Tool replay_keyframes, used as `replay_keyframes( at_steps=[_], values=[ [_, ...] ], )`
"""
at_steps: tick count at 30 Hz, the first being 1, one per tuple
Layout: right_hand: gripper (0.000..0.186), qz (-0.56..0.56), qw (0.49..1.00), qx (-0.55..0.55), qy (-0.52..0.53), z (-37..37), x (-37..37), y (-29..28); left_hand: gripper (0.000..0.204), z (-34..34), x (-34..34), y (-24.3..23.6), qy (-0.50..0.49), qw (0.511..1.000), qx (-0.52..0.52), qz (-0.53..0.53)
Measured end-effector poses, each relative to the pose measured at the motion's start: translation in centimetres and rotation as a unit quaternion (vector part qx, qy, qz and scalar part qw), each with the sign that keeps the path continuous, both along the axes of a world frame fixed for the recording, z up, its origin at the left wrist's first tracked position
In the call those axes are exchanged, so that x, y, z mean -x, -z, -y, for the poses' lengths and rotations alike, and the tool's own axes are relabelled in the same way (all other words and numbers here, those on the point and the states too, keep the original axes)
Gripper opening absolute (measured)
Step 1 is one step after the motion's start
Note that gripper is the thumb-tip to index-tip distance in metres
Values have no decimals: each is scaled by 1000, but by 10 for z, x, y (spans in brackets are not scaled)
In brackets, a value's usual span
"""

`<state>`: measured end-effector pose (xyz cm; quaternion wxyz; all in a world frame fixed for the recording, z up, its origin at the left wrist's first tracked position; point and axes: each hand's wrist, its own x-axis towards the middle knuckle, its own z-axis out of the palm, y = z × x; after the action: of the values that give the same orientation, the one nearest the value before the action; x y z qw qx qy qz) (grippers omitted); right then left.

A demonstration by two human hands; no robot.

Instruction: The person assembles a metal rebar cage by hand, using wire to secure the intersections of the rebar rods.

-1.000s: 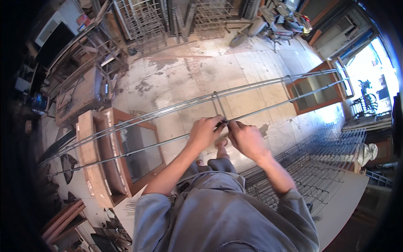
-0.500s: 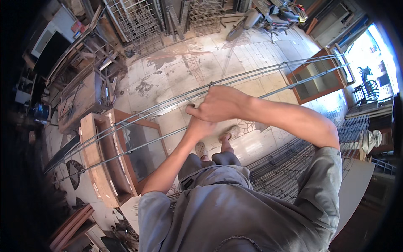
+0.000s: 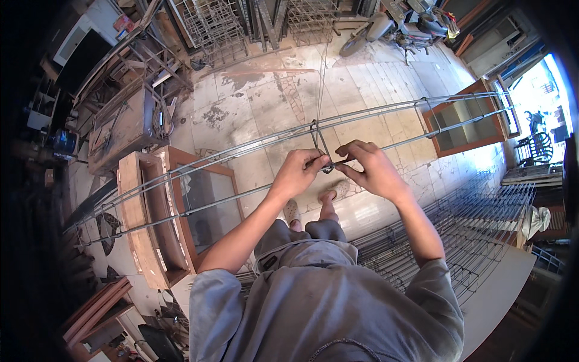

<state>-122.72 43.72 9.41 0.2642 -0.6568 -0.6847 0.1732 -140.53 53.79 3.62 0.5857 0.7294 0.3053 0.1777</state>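
A long, narrow rebar frame (image 3: 253,143) of steel bars stretches across in front of me. A small steel stirrup (image 3: 319,134) spans its bars in the middle. My left hand (image 3: 300,174) is closed, thumb and fingers pinching the near bar at the stirrup's lower corner. Just right of that corner is my right hand (image 3: 379,174), its thumb and fingertips drawn together around a short, dark, thin wire (image 3: 341,161). Fingers partly cover the wire's ends. Other thin wires (image 3: 321,84) run up past the stirrup; where they end near my left hand is hidden.
The rebar frame rests on a wooden cabinet (image 3: 145,223) at left and a glass-fronted cabinet (image 3: 467,117) at right. More wire-and-rod cages (image 3: 446,223) lie near my right side. A motorcycle (image 3: 398,27) stands at the back, a wooden workbench (image 3: 120,127) at left.
My crossed hands have come apart and now sit side by side at the stirrup's lower corner. The right hand has moved right and nearer, and its forearm no longer reaches across the frame.
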Motion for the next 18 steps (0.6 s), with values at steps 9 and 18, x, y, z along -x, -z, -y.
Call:
replay_keyframes(
  at_steps=[9,18],
  values=[
    [14,-11,996,-86,-23,-1,8,29,28,-2,-3,-1,-18,999,28,-21],
    [11,11,990,-138,16,9,15,53,28,-18,-5,-7,7,995,-49,-84]
  ],
)
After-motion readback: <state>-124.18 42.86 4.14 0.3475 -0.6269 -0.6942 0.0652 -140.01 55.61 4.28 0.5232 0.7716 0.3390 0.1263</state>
